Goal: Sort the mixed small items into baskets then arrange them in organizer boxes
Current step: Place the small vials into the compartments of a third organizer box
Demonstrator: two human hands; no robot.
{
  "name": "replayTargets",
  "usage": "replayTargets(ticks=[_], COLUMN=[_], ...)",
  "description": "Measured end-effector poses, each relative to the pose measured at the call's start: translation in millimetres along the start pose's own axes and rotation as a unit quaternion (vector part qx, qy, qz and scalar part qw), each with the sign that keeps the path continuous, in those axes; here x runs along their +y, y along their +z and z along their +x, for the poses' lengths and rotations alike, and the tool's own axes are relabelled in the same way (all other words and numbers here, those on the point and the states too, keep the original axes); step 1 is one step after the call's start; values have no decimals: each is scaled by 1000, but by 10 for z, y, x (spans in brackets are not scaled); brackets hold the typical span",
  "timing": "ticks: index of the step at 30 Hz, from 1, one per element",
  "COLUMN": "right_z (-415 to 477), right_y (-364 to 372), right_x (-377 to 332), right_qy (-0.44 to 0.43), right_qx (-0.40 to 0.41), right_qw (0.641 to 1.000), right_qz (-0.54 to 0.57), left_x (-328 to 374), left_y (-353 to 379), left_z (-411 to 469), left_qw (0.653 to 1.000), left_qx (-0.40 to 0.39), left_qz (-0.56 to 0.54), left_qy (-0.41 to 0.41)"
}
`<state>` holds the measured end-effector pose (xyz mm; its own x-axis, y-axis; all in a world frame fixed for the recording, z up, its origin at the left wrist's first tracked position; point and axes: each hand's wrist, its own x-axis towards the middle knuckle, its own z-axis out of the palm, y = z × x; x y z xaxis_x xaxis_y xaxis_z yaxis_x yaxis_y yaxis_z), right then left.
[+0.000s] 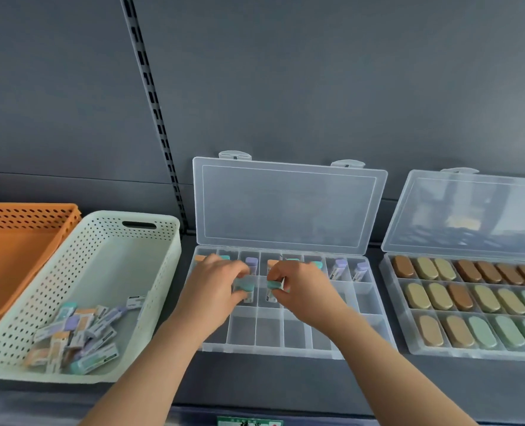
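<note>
In the middle row of the open organizer box (368,302), we have both hands at work. The left hand (218,284) pinches one teal-capped piece (243,285) and the right hand (304,287) pinches another teal-capped piece (274,285), each over its own compartment, side by side. The back row (338,267) already holds pieces with orange, teal and purple caps, one to a cell. The front row looks unfilled where we can see it.

To do this step well, we judge that each piece should go down with its cap toward the lid (288,207), matching the back row. We should lower it until it lies flat between the dividers before letting the fingers go. A tilted piece could ride up on a divider and stop the lid from closing later.

The remaining mixed pieces (79,336) lie heaped at the near end of the white basket (150,241), just left of the box on the bench (285,382). We should next draw from there, probably filling along the row from left to right. The second box (387,290), to the right, looks full of oval pieces and needs nothing from us.
</note>
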<state>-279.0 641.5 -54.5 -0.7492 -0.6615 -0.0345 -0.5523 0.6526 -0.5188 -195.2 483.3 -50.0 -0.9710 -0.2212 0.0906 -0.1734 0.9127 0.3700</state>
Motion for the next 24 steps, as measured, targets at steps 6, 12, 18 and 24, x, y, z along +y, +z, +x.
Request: replayTargets(ticks=[6, 12, 18, 24], right_z=[40, 4, 165, 432], right_y=[32, -112, 24, 293], right_x=[-15, -134, -657, -1185], right_qy=[0, -23, -74, -79], right_qx=[-28, 6, 20, -10], right_qw=[999, 999, 997, 994], right_qz=[-43, -42, 26, 79], left_x=[-120, -339, -835, -1567], left_y=[-60, -202, -597, -665], left_z=[-122, -239, -443, -465], left_qw=[998, 994, 989, 987], left_qx=[14, 47, 84, -44], left_qz=[-54, -88, -92, -49], left_qy=[-38, -41, -78, -146])
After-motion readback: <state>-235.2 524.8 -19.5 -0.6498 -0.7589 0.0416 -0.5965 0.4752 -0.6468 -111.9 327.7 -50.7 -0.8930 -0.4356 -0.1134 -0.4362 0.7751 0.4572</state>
